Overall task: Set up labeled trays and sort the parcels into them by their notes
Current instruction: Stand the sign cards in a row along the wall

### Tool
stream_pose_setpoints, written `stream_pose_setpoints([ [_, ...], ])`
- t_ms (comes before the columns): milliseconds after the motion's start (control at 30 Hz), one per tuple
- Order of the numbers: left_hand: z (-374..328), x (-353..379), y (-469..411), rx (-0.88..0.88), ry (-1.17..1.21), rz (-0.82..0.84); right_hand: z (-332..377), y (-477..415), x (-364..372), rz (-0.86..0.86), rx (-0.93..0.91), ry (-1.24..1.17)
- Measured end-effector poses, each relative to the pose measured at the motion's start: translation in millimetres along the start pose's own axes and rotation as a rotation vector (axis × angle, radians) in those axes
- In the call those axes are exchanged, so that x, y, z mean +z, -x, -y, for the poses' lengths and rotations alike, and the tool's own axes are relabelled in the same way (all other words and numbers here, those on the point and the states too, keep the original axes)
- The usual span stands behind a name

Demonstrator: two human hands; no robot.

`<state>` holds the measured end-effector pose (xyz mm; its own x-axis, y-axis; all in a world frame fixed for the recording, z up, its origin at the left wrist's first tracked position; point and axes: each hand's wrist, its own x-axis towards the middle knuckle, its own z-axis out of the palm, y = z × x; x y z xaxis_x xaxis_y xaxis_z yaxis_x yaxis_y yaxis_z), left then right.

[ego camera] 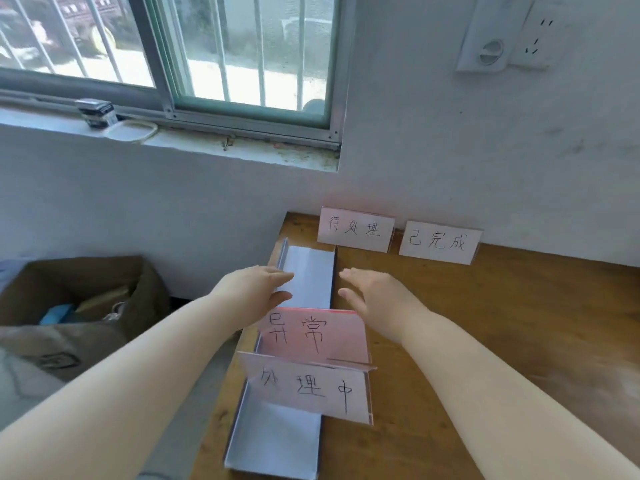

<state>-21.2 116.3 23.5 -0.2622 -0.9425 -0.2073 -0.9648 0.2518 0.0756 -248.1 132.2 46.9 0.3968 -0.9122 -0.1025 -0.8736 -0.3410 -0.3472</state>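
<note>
A long pale grey tray point(311, 271) lies along the left edge of the wooden table point(485, 323). My left hand point(256, 289) grips the tray's left wall, fingers over the rim. Just right of the tray's right wall, my right hand point(377, 299) hovers with fingers spread, holding nothing. Inside the tray stand a pink label card point(313, 334) and, nearer to me, a white label card point(311, 389), both handwritten. Two more white label cards point(355, 230) point(438, 242) stand against the wall at the table's back.
An open cardboard box point(79, 292) holding a blue item and other things sits on the floor to the left of the table. A window sill point(173, 140) with a small dark box runs above. A wall socket point(502, 32) is at the upper right.
</note>
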Motion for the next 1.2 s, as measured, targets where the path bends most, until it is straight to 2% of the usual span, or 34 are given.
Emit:
stream_pose_setpoints([
  [100, 10.7, 16.8, 6.4, 0.012, -0.014, 0.054, -2.2, 6.4, 12.6, 0.097, 0.055, 0.053],
  [333, 43.9, 49.3, -6.1, -0.095, 0.04, 0.157, -16.2, 6.1, 26.7, 0.12, 0.192, 0.053],
  [467, 50.5, 65.3, -13.9, -0.09, 0.069, 0.102, -21.7, 3.7, 35.1, 0.126, 0.218, 0.018],
  [667, 38.9, 54.0, -22.1, -0.031, 0.094, 0.035, -40.3, 6.1, 27.0, 0.038, 0.231, -0.084],
  [800, 7.0, 24.9, -29.9, -0.012, 0.082, -0.062, -68.1, 19.4, 12.5, -0.047, 0.214, -0.147],
  [1000, -70.3, -2.4, -44.6, 0.075, -0.046, -0.056, -131.9, 56.3, -11.3, -0.137, 0.238, -0.219],
  [1200, -169.8, -3.6, -73.8, 0.084, 0.08, -0.074, -221.8, 106.0, -33.2, -0.185, 0.227, -0.267],
])
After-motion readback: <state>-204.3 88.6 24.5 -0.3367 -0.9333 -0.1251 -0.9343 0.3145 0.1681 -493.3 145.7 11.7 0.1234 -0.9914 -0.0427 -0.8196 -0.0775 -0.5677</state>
